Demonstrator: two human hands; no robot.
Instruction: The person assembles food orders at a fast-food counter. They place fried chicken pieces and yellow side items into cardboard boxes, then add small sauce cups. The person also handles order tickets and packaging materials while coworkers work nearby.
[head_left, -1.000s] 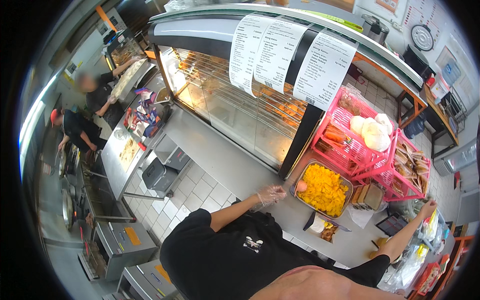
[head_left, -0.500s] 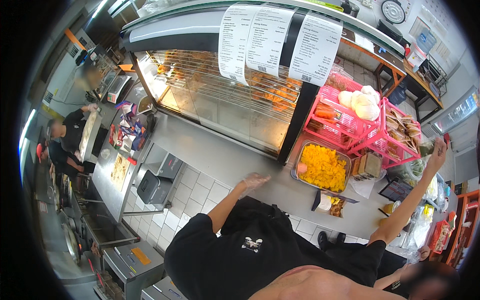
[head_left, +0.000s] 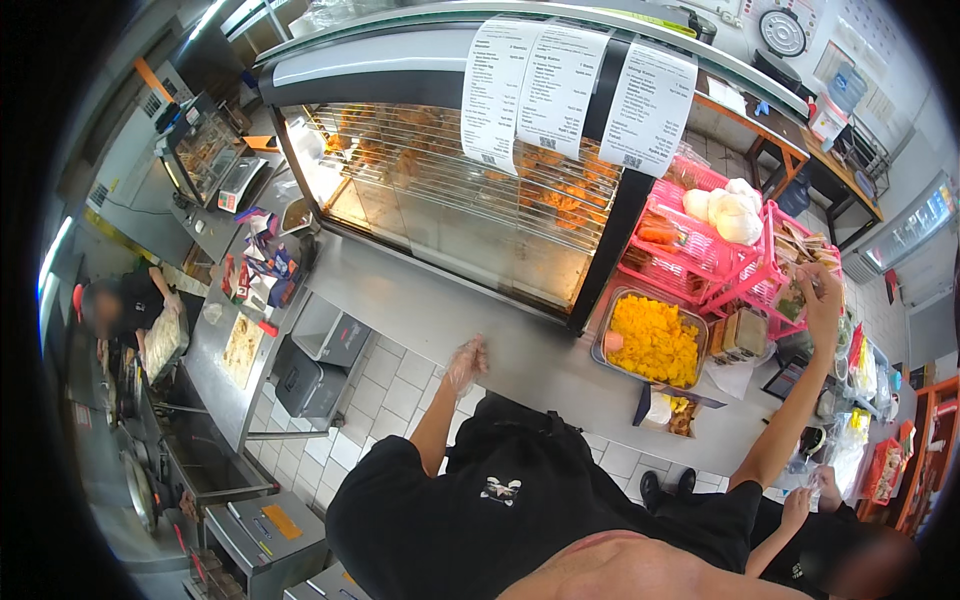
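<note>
Right hand (head_left: 822, 292) is pinching one see-through greenish packet (head_left: 793, 303), frame right; gloved left hand (head_left: 467, 365) is curling, grip unclear; three receipts (head_left: 560, 85) are hanging top-centre.

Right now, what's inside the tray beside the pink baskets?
The tray holds a heap of yellow food, plus a pinkish item at its left. The heap hides the bottom, so anything underneath can't be seen.

Around me is a food shop's kitchen: a lit glass case (head_left: 460, 238) of browned food (head_left: 565, 207) fills the upper centre, printed slips (head_left: 562, 85) hang across it, and a steel bench (head_left: 415, 302) runs below.
</note>
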